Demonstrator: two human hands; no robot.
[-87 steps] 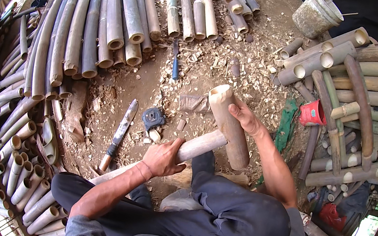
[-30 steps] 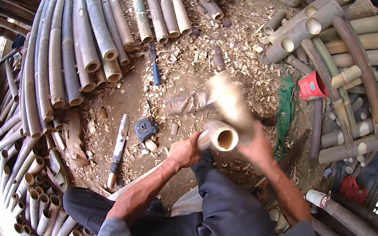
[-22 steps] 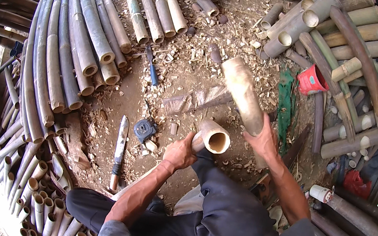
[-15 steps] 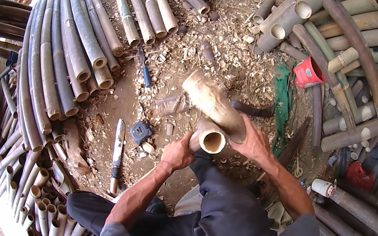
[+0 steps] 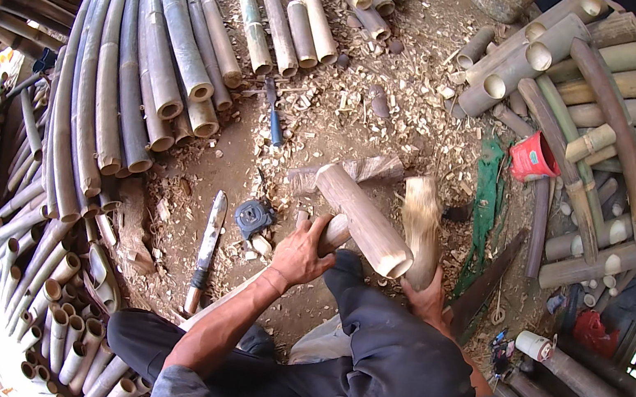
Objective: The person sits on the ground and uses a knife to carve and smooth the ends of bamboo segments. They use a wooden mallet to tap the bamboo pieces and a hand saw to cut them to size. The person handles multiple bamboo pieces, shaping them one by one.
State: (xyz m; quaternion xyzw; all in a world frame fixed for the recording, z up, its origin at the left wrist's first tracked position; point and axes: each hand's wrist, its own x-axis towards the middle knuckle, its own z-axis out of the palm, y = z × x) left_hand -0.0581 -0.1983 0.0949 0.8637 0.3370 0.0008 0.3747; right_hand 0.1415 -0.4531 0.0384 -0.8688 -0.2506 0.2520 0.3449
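My left hand (image 5: 303,248) is closed round a short stub beside a pale bamboo tube (image 5: 361,218). The tube slants across in front of me, its near end close to my knee; how the stub joins it is hidden. My right hand (image 5: 427,299) grips the lower end of a chunky wooden block (image 5: 421,219), whose upper end looks rough and frayed. The block stands almost upright just right of the tube; whether they touch I cannot tell. Behind the tube a rough piece of wood (image 5: 381,167) lies on the ground.
Left of my hands lie a tape measure (image 5: 255,218), a long knife (image 5: 208,243) and a blue-handled chisel (image 5: 274,123). Bamboo poles (image 5: 118,67) cover the left side. At right are a green cloth strip (image 5: 486,200), a red container (image 5: 533,158) and stacked bamboo (image 5: 616,104). Chips litter the ground.
My right hand has drawn the block right and down, turning it more upright, off the tube. The tube has turned, so its open end no longer faces up at me. The whole view has shifted.
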